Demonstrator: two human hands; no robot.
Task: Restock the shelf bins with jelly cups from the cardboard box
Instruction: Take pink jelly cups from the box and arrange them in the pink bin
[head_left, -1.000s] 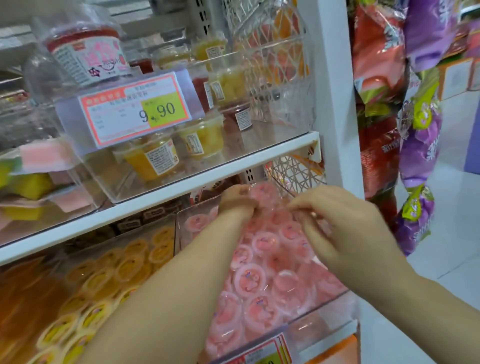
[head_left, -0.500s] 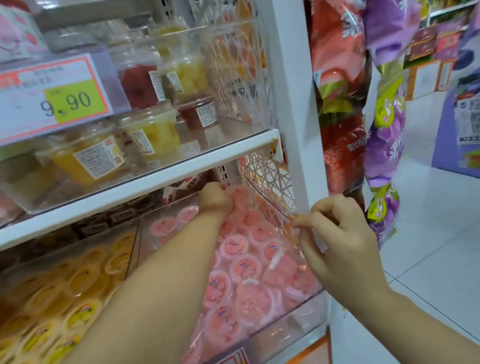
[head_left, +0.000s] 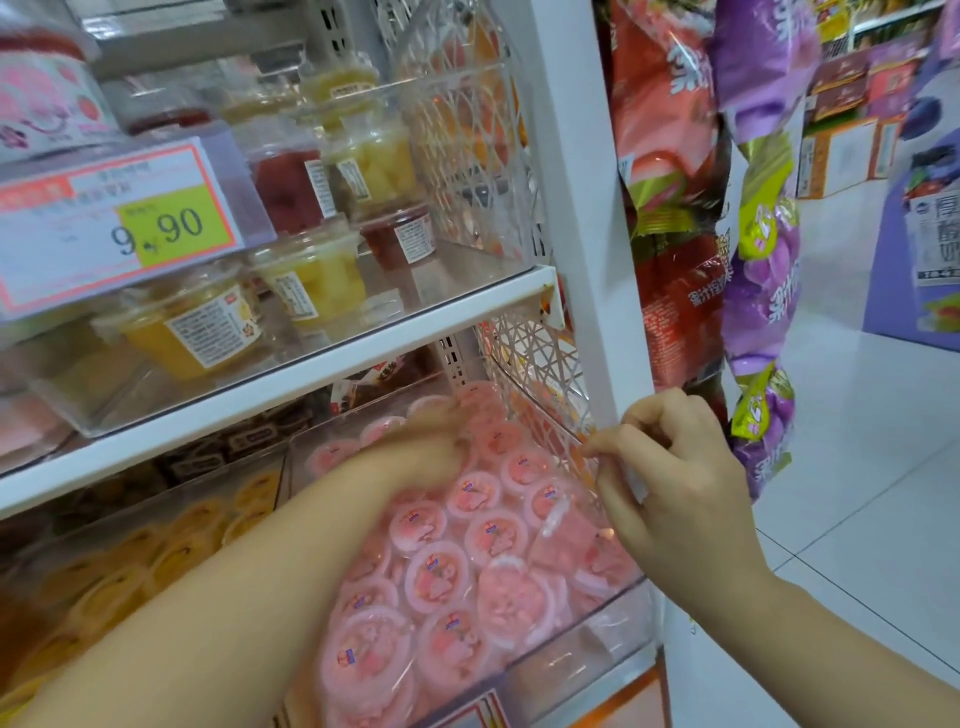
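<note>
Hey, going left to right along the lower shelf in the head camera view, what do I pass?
yellow jelly cups → left hand → right hand, pinching the clear plastic bag → white tiled floor

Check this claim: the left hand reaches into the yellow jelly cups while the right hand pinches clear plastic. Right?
No: the head view shows the left hand among the pink jelly cups; the right hand does pinch clear plastic.
</note>
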